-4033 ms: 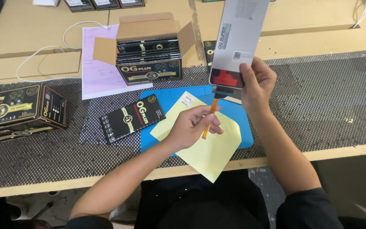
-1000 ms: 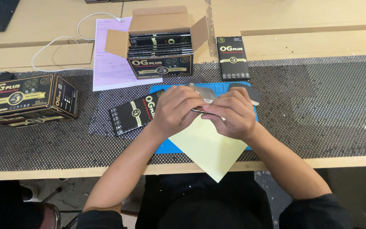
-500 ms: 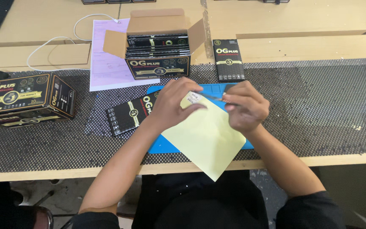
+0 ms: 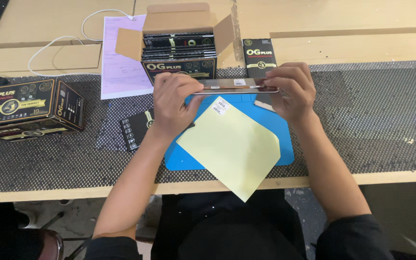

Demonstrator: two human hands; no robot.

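At the centre of the frame both hands hold a thin flat panel (image 4: pixel 239 86) edge-on above the blue mat (image 4: pixel 275 130): the left hand (image 4: pixel 172 103) has its grip closed on the left end, the right hand (image 4: pixel 292 91) on the right end. A yellow sheet (image 4: pixel 229 144) lies under them over the mat. An open carton of black boxes (image 4: pixel 179 45) stands behind, a single black box (image 4: pixel 259 55) to its right, a black carton (image 4: pixel 25 108) at left. The left wrist partly hides a flat black box (image 4: pixel 136 130). The panel's face cannot be made out.

Lying nearly edge-on to the camera above a blue mat: thin, flat, silvery panel (image 4: pixel 237 86), level, its two short ends being pinched.
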